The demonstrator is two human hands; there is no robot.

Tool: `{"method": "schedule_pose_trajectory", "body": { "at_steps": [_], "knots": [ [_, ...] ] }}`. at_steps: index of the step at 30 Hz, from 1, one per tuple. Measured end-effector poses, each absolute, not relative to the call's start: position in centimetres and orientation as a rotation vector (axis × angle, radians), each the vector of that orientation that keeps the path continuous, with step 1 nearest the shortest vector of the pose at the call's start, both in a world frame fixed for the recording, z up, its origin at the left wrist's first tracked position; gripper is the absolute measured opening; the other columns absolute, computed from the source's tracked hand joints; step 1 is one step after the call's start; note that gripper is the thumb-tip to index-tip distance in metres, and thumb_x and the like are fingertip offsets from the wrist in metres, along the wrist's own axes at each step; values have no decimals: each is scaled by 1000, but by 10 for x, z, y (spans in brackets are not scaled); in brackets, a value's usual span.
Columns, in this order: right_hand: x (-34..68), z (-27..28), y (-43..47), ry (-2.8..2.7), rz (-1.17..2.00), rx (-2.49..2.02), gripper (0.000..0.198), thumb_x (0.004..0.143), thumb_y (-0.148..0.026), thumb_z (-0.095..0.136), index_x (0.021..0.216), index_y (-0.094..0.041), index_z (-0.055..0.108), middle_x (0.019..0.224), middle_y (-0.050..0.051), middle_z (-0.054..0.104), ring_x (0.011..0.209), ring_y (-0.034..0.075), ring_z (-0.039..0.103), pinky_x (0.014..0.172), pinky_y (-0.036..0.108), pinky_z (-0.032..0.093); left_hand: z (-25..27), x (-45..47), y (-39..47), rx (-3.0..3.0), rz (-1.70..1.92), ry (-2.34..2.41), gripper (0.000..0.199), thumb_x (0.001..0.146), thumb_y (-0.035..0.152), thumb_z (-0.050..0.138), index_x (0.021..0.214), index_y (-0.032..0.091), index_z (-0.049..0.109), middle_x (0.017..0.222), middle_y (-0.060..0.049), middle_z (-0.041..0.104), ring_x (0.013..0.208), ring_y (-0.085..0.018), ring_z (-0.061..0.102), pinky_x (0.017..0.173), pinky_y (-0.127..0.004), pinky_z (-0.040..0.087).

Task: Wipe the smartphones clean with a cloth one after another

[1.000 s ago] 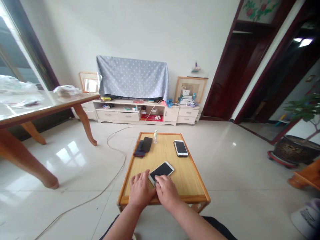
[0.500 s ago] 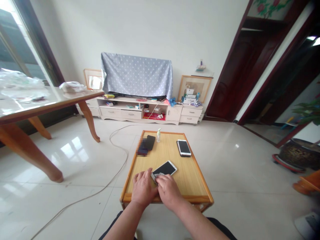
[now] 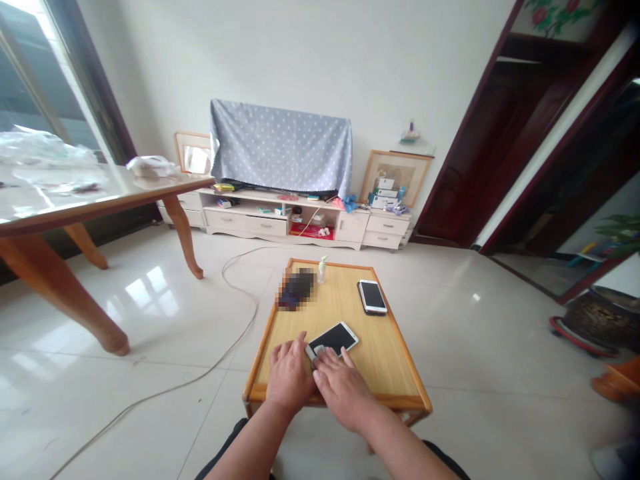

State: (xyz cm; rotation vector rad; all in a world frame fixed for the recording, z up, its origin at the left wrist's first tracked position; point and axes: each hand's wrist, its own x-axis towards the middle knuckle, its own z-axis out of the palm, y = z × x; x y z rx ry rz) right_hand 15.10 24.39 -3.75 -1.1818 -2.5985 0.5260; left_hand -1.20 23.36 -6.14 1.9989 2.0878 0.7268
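A white-framed smartphone [image 3: 341, 337] lies face up at a slant near the front of a small wooden table [image 3: 395, 360]. My left hand [image 3: 290, 368] rests at the phone's left end, fingers apart, the index fingertip beside its corner. My right hand [image 3: 345, 387] lies over the lower left part of the screen with its fingers stretched out. Under those fingertips is a pale patch; I cannot tell whether it is a small wipe or a reflection. A second white phone [image 3: 373, 296] lies on a dark flat thing at the right edge. A small pump bottle [image 3: 322, 270] stands upright at the back.
Dark items [image 3: 296, 289], partly blurred out, lie at the small table's back left. A larger table [image 3: 150, 190] with plastic bags stands to the left. A cable [image 3: 235, 333] runs over the tiled floor. A low white cabinet [image 3: 247, 223] lines the wall.
The right hand's fingers have straightened and spread over the screen, where they were bunched before. The left hand and the phone stay about the same. The view has shifted slightly.
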Motion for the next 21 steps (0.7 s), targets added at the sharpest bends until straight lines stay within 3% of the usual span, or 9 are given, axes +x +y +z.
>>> {"method": "schedule_pose_trajectory", "body": {
  "at_steps": [5, 8, 13, 18, 21],
  "knots": [
    [135, -40, 260, -2617, 577, -1080, 50, 107, -31, 27, 157, -31, 34, 158, 5, 43, 149, 22, 32, 124, 53, 9, -61, -12, 232, 2013, 779, 2056, 77, 83, 17, 49, 155, 15, 24, 128, -11, 68, 124, -27, 54, 113, -45, 23],
    [138, -45, 279, -2588, 520, -1180, 48, 108, -34, 25, 153, -29, 42, 159, 5, 40, 150, 22, 30, 123, 55, 6, -60, -10, 232, 1971, 823, 2089, 79, 84, 25, 54, 156, 15, 23, 125, -12, 70, 122, -28, 55, 113, -46, 22],
    [152, -51, 305, -2452, 360, -1551, 51, 107, -39, 27, 151, -20, 45, 161, 11, 34, 151, 26, 26, 122, 57, 5, -60, -8, 233, 1961, 830, 2102, 96, 70, 38, 71, 153, 17, 29, 126, -11, 69, 123, -31, 54, 116, -48, 19],
    [143, -54, 291, -2602, 408, -1292, 53, 108, -42, 19, 154, -25, 41, 163, 6, 32, 152, 21, 24, 124, 51, 0, -58, -7, 234, 1944, 801, 2129, 76, 78, 31, 61, 149, 17, 37, 123, -12, 71, 123, -29, 55, 114, -48, 22],
    [146, -53, 299, -2577, 392, -1362, 53, 108, -40, 17, 152, -26, 43, 162, 4, 34, 151, 20, 25, 123, 53, -4, -54, -5, 234, 1942, 806, 2140, 77, 76, 33, 64, 148, 17, 39, 122, -11, 71, 123, -30, 55, 114, -48, 22]
  ]
}}
